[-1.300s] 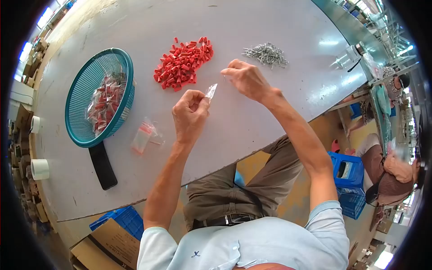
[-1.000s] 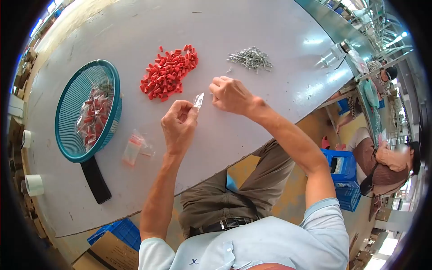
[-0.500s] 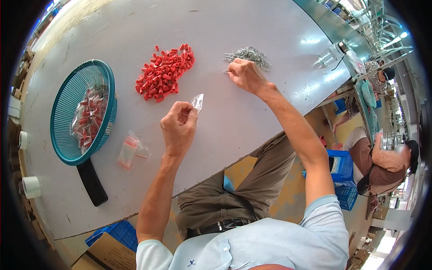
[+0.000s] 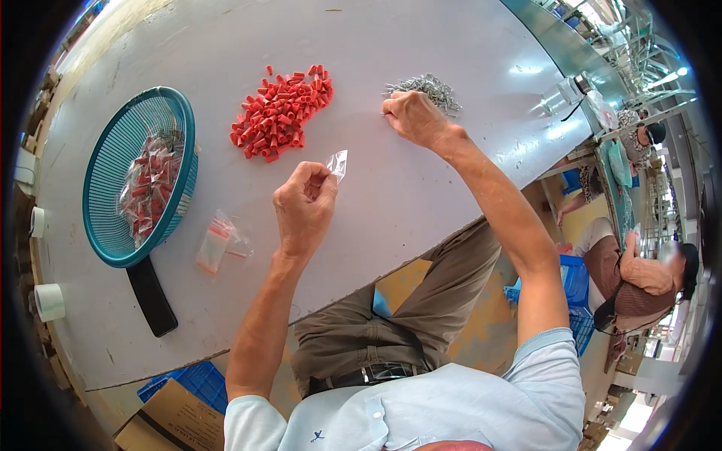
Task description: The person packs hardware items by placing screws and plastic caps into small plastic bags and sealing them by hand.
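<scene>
Left hand (image 4: 304, 207) pinches clear bag (image 4: 338, 165); right hand (image 4: 416, 120) bunched beside metal pieces (image 4: 432, 89), contents unclear; knuckle bump could scatter them.

Head-worn view, forward-down over table (image 4: 376, 218), margins perhaps warped

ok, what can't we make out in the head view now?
All head view:
Right hand: any grip hidden by its fingers.
Clear bag: lower end behind left hand.
Metal pieces: too small to count, partly behind right hand.
Cardboard box: cut off by bottom edge.
</scene>
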The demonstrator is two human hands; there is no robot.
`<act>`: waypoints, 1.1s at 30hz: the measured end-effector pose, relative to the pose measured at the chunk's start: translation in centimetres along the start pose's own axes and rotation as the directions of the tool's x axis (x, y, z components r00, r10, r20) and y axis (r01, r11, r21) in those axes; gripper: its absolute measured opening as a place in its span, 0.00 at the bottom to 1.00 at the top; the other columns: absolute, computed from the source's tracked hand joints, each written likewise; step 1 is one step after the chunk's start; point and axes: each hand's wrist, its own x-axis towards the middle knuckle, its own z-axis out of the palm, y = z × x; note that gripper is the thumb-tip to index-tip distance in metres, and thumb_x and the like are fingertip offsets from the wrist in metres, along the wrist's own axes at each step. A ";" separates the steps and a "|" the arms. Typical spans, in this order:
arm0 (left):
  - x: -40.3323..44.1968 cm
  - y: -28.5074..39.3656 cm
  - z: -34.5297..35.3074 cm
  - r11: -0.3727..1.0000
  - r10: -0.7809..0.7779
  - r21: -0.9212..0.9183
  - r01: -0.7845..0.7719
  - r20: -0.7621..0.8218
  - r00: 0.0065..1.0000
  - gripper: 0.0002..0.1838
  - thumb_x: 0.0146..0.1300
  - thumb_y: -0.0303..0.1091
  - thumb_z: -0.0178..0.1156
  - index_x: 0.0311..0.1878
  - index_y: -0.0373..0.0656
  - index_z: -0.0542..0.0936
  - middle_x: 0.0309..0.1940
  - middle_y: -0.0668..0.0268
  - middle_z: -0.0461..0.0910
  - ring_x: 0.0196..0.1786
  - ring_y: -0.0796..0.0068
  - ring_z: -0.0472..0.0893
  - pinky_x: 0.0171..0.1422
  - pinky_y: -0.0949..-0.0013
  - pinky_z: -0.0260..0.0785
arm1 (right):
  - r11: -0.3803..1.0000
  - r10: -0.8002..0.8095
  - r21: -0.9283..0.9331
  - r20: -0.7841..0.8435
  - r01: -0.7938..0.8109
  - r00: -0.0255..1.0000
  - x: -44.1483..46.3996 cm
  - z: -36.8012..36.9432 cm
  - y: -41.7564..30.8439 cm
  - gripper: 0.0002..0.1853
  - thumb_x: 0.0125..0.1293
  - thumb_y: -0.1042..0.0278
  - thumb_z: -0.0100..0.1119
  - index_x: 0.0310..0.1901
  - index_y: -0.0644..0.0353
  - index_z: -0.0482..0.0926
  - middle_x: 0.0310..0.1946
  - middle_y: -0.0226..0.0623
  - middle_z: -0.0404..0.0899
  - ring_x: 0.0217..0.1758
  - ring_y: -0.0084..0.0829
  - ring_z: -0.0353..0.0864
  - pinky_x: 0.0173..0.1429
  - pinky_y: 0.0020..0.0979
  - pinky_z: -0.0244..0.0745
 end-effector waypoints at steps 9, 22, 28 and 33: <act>0.1 0.3 -0.1 0.998 0.021 0.059 -0.019 -0.032 0.999 0.03 0.67 0.22 0.68 0.41 0.35 0.84 0.28 0.72 0.83 0.30 0.87 0.80 0.35 0.76 0.74 | 0.962 0.039 0.270 0.038 -0.048 0.999 0.1 -1.0 -2.9 0.05 0.58 0.79 0.61 0.36 0.65 0.84 0.32 0.45 0.88 0.37 0.42 0.89 0.45 0.40 0.85; 0.7 0.1 -1.1 0.977 0.111 0.198 -0.080 -0.148 0.983 0.02 0.65 0.23 0.68 0.40 0.36 0.87 0.28 0.61 0.88 0.31 0.74 0.87 0.39 0.69 0.80 | 0.250 0.352 0.950 0.091 -0.188 0.932 -3.5 1.0 -9.3 0.05 0.66 0.76 0.68 0.42 0.67 0.88 0.33 0.34 0.89 0.36 0.21 0.87 0.41 0.27 0.85; 0.6 -0.3 -1.0 0.966 0.167 0.224 -0.130 -0.154 0.974 0.02 0.64 0.24 0.67 0.39 0.37 0.86 0.28 0.56 0.87 0.30 0.64 0.89 0.40 0.63 0.81 | -0.125 0.313 0.984 0.158 -0.125 0.936 -6.2 0.1 -13.1 0.07 0.68 0.77 0.70 0.45 0.69 0.86 0.35 0.39 0.88 0.35 0.24 0.89 0.42 0.28 0.90; 0.6 -0.7 -0.9 0.928 0.256 0.311 -0.206 -0.130 0.958 0.02 0.65 0.23 0.68 0.40 0.37 0.86 0.29 0.61 0.88 0.31 0.73 0.89 0.39 0.69 0.81 | -0.119 0.310 0.980 0.189 -0.159 0.932 -6.5 0.2 -14.9 0.07 0.69 0.77 0.70 0.46 0.70 0.86 0.35 0.39 0.88 0.36 0.26 0.90 0.43 0.29 0.92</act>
